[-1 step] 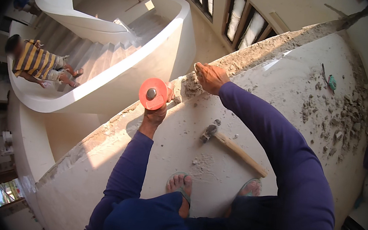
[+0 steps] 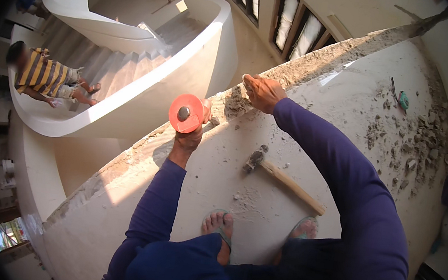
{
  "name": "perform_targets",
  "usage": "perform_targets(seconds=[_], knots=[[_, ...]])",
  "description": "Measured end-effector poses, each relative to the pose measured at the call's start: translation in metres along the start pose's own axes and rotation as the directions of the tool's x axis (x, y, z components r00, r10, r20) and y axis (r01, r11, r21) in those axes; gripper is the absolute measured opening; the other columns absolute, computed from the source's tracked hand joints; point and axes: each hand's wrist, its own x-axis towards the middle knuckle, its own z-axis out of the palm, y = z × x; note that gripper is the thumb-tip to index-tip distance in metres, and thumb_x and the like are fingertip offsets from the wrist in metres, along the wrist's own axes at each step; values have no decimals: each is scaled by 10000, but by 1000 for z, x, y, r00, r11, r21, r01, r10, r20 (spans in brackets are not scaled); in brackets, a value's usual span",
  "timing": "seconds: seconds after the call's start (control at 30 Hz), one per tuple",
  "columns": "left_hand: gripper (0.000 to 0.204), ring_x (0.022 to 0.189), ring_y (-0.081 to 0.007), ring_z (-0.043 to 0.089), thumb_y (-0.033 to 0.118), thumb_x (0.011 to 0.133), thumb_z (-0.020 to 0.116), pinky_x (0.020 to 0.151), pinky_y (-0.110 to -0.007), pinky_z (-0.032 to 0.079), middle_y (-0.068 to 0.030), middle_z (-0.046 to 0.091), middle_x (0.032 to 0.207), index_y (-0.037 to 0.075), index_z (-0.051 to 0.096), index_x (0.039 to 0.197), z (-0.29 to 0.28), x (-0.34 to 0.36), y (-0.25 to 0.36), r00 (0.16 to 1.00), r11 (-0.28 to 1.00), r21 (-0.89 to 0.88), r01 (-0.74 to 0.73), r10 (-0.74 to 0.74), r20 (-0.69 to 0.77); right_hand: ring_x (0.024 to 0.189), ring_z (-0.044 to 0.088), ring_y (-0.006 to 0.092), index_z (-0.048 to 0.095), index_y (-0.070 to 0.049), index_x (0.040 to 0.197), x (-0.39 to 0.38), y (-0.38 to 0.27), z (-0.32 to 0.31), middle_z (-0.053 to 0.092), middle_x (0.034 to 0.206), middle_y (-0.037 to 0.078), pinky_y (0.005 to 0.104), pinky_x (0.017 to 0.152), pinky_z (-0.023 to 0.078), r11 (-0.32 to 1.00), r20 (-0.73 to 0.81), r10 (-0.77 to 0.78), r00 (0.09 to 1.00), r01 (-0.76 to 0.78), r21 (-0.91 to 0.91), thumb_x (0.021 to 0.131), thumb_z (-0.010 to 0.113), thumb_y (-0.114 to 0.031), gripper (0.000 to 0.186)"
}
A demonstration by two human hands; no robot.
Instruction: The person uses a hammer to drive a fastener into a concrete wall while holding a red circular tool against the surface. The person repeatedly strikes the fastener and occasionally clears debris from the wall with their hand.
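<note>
My left hand [image 2: 187,138] is wrapped round a chisel with a round red hand guard [image 2: 181,117] and a grey metal striking end. It is held over the rough, broken concrete edge [image 2: 235,100] of the slab. To its right, my right hand [image 2: 266,94] is closed at that edge, its fingers curled and pressed together. Whatever they may hold is too small or hidden to make out. A hammer [image 2: 285,182] with a wooden handle and a grey metal head lies on the slab between my hands and feet, touched by neither hand.
Broken rubble [image 2: 428,138] is scattered at the right, near a green tool [image 2: 403,101]. Beyond the edge there is a drop, with a curved white stair wall [image 2: 145,100]. A person in a striped shirt [image 2: 44,72] is on the stairs. My sandalled foot [image 2: 218,225] is near the hammer.
My right hand has shifted slightly right along the broken edge, uncovering a bit more rough concrete. The left hand and its chisel are almost unmoved.
</note>
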Motion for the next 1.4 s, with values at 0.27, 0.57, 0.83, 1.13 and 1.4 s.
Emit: perform_targets(seconds=[0.27, 0.57, 0.83, 1.13, 1.4], knots=[[304, 669, -106, 405, 155, 1034, 581, 760, -328, 449, 30, 398, 688, 107, 419, 782, -8, 6, 5, 998, 999, -31, 21, -23, -59, 883, 708, 414, 488, -55, 1138, -136, 144, -141, 706, 955, 210, 498, 787, 566, 803, 103, 455, 884, -358, -477, 839, 613, -39, 325], [303, 629, -96, 367, 178, 1051, 578, 739, -322, 437, 43, 371, 665, 131, 416, 799, 0, 14, 1, 1000, 999, -35, 16, -17, -25, 890, 713, 414, 534, -14, 1077, -164, 160, -138, 695, 937, 238, 497, 784, 559, 729, 53, 544, 837, -440, -525, 927, 693, -238, 313], [329, 649, -111, 396, 188, 1043, 599, 751, -322, 439, 25, 384, 671, 129, 405, 783, 3, 9, 5, 991, 995, 11, 94, -93, -95, 940, 702, 286, 580, -96, 1064, -4, 47, -22, 632, 1025, 134, 413, 759, 576, 955, 28, 113, 993, -101, -279, 951, 612, -177, 142], [408, 657, -116, 373, 195, 1055, 582, 774, -322, 420, 14, 370, 674, 124, 364, 717, 18, 11, 1, 990, 993, 6, 115, -114, -84, 1035, 635, 278, 689, -106, 1099, 19, 26, 44, 609, 1135, 136, 378, 836, 555, 948, 70, 161, 985, -134, -289, 985, 564, -204, 196], [297, 689, -106, 398, 176, 1035, 605, 770, -327, 437, 25, 406, 718, 112, 453, 788, 1, 4, -1, 998, 998, 56, 32, -35, 56, 1050, 631, 323, 635, -30, 975, 1, 77, -16, 624, 1082, 190, 392, 888, 562, 962, -13, 15, 1000, -18, -271, 925, 591, -78, 82]])
